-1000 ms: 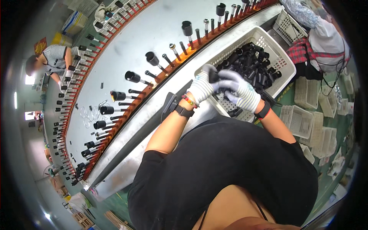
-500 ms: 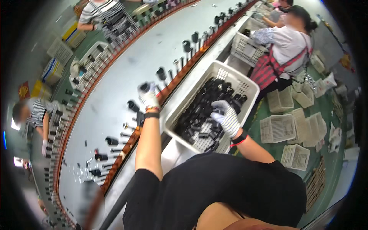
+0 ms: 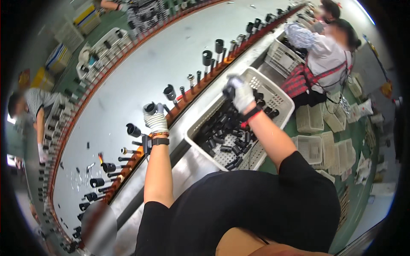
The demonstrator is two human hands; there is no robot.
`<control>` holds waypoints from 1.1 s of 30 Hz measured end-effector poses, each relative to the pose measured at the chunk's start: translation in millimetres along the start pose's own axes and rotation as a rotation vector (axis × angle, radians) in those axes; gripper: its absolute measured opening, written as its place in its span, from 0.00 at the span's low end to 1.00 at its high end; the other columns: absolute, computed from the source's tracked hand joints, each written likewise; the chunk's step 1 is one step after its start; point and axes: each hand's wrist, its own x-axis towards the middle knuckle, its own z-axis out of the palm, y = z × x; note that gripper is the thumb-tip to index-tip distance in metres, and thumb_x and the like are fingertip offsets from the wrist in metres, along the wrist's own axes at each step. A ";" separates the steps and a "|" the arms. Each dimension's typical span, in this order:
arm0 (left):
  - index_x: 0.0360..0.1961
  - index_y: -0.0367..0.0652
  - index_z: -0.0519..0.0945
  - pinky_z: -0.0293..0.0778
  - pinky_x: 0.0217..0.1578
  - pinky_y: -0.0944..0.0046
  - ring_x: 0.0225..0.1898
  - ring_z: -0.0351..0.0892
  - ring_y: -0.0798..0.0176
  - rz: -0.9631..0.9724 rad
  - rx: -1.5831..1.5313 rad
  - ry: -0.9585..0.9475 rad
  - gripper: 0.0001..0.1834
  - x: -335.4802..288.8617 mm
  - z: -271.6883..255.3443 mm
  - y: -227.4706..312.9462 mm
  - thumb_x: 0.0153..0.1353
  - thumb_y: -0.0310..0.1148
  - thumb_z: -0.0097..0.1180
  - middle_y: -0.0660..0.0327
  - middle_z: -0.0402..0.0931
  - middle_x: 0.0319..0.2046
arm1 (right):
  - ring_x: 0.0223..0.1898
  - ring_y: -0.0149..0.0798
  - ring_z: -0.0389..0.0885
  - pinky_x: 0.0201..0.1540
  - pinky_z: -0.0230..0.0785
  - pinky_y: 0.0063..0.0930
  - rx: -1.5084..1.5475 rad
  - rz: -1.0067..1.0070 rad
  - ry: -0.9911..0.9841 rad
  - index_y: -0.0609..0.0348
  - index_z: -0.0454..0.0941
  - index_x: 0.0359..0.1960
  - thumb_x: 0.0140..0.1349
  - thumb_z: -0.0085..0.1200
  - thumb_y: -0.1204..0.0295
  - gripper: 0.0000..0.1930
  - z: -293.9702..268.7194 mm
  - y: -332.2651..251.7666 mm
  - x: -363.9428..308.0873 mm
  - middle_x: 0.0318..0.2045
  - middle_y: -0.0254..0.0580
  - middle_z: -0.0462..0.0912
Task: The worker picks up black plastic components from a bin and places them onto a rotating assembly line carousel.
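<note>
The left hand (image 3: 157,121), in a white glove with grey fingers, is left of the basket (image 3: 273,88), over the rail (image 3: 194,96). Its fingers are closed round a black cup (image 3: 149,109). The cup lies at the fingertip end of the grip, on the side away from the basket, its open mouth showing above the fingers; the palm and wrist are behind it. Whether a rod stands under this cup is hidden by the hand.

The right hand (image 3: 243,94), gloved alike, is above the far left edge of the basket, its fingers curled and pointing toward the table (image 3: 124,81). Something dark shows at its fingertips, but blur keeps me from telling whether the fingers are clamped on a piece or merely bent together.

Loose black tubes (image 3: 220,134) are heaped inside the basket, below and on the near side of the right hand; a few lie apart on its slotted floor, toward the near edge. Left of the basket, the rail carries upright and leaning rods, several topped with black cups. Beyond the basket are a second basket (image 3: 282,58) and a co-worker (image 3: 326,57); pale crates (image 3: 309,149) stand to its right.
</note>
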 end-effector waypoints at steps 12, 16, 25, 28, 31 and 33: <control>0.35 0.42 0.74 0.72 0.33 0.68 0.28 0.72 0.72 -0.048 0.021 0.052 0.12 -35.6 -62.8 27.2 0.53 0.24 0.66 0.67 0.76 0.27 | 0.35 0.35 0.79 0.41 0.72 0.30 -0.772 -0.824 0.050 0.60 0.81 0.40 0.61 0.54 0.75 0.08 93.0 18.0 86.8 0.32 0.40 0.80; 0.56 0.36 0.69 0.72 0.52 0.63 0.48 0.76 0.62 -0.033 0.189 0.069 0.23 -86.4 -115.3 11.8 0.59 0.23 0.58 0.54 0.76 0.48 | 0.35 0.40 0.79 0.42 0.73 0.33 -0.848 -0.942 0.311 0.61 0.78 0.43 0.62 0.52 0.75 0.09 54.6 -4.9 134.5 0.37 0.47 0.79; 0.57 0.36 0.67 0.69 0.59 0.59 0.57 0.74 0.56 -0.403 0.275 -0.226 0.22 -254.9 -207.4 23.0 0.61 0.18 0.50 0.50 0.73 0.53 | 0.40 0.54 0.79 0.47 0.71 0.43 -1.420 -0.984 -0.082 0.56 0.83 0.39 0.56 0.53 0.72 0.10 -3.5 1.0 170.0 0.36 0.51 0.82; 0.50 0.35 0.74 0.73 0.53 0.61 0.48 0.79 0.60 -0.378 0.369 -0.282 0.14 -251.7 -213.1 26.5 0.62 0.21 0.51 0.53 0.79 0.45 | 0.42 0.54 0.76 0.45 0.69 0.46 -1.735 -1.155 -0.337 0.55 0.81 0.38 0.55 0.59 0.67 0.11 34.5 -10.9 155.7 0.36 0.48 0.80; 0.49 0.34 0.74 0.73 0.52 0.64 0.48 0.79 0.62 -0.416 0.367 -0.387 0.12 -220.2 -180.2 50.6 0.65 0.23 0.52 0.53 0.79 0.44 | 0.48 0.55 0.78 0.56 0.67 0.48 -1.954 -0.656 -0.415 0.57 0.69 0.62 0.62 0.54 0.57 0.29 66.4 -7.1 147.5 0.50 0.53 0.79; 0.47 0.33 0.76 0.73 0.51 0.67 0.45 0.78 0.65 -0.466 0.131 -0.411 0.11 -211.1 -169.0 50.3 0.64 0.24 0.56 0.55 0.80 0.42 | 0.49 0.53 0.78 0.54 0.69 0.45 -1.519 -0.863 -0.493 0.60 0.76 0.53 0.60 0.57 0.61 0.22 87.0 -7.9 118.9 0.48 0.54 0.80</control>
